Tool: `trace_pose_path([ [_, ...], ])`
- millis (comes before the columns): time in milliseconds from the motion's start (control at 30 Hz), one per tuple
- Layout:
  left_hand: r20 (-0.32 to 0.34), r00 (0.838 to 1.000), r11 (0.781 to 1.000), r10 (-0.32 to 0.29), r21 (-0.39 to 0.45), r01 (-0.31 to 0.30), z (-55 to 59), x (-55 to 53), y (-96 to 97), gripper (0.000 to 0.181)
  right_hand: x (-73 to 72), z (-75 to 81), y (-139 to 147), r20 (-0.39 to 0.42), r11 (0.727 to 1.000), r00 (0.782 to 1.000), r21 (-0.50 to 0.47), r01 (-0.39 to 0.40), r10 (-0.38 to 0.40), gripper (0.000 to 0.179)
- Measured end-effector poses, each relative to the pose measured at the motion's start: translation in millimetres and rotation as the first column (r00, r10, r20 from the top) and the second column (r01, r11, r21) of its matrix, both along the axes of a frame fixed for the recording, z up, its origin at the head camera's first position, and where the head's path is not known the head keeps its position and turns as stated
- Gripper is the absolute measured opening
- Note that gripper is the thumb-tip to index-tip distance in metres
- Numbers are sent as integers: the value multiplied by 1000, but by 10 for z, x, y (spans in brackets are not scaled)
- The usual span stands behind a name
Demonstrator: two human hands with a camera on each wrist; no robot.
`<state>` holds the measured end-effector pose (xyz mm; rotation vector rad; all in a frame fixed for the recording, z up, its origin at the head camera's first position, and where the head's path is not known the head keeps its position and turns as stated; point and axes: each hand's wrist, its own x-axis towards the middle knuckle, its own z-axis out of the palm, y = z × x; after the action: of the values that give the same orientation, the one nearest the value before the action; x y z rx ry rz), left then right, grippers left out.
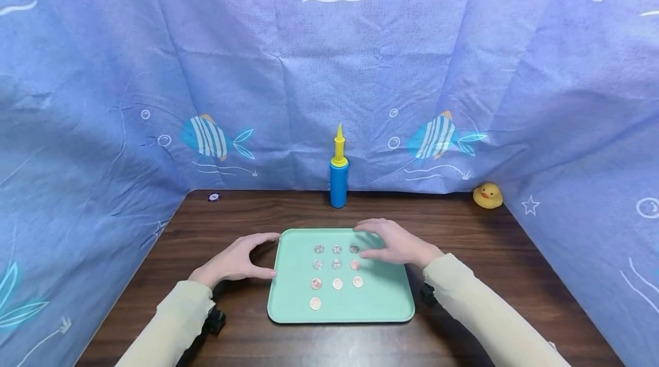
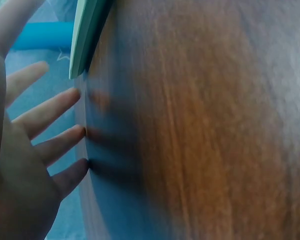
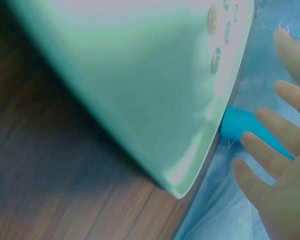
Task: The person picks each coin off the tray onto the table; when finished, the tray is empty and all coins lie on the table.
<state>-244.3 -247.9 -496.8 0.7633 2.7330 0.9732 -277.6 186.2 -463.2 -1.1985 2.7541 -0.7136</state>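
A mint-green tray (image 1: 383, 303) lies on the dark wooden table with several coins (image 1: 337, 284) set out on it in rows, some silvery and some copper-toned. Beside the tray's left rim is my left hand (image 1: 238, 258), thumb and forefinger apart, fingertips right at the edge. In the left wrist view its other fingers (image 2: 52, 111) are spread and hold nothing. My right hand (image 1: 396, 244) is over the tray's upper right part, thumb near the silvery coin (image 1: 354, 248) at the end of the far row. The right wrist view shows that hand's fingers (image 3: 282, 132) spread, with nothing between them.
Behind the tray stands a blue hand pump (image 1: 338, 184) with a yellow nozzle. A yellow rubber duck (image 1: 487, 195) sits in the far right corner, and a small dark round disc (image 1: 213, 197) lies at the far left. A blue fish-print cloth (image 1: 309, 87) hangs around the table.
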Motion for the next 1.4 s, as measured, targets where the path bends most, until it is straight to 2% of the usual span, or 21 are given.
trace_pose_path([
  [267,7,997,997,-78,-14,78,-16,-37,-42,87,-71,-20,-130,40,997,998,44,-59,58,46],
  [500,-2,997,997,-77,-33,77,-48,-26,-52,85,-75,-119,-184,60,993,993,66,-102,98,34],
  [633,1,997,997,-79,-25,79,-67,-25,-42,86,-97,-161,-219,31,991,994,71,-109,107,29],
  [833,2,998,997,-60,-47,60,-72,-41,-22,84,-112,-166,-290,1,995,997,73,-71,71,22],
  [1000,6,999,998,-53,-41,53,-46,-47,16,85,-109,-164,-360,-17,994,1000,105,23,-21,18],
  [1167,2,998,997,-63,-41,63,-39,-51,41,84,-116,-157,-402,16,990,996,111,88,-90,20],
  [1267,13,998,997,-67,-44,67,-44,-53,40,83,-125,-141,-418,46,989,994,112,92,-97,21],
  [1400,27,997,997,-67,-37,68,-46,-62,35,83,-144,-126,-444,56,990,996,126,62,-70,21],
])
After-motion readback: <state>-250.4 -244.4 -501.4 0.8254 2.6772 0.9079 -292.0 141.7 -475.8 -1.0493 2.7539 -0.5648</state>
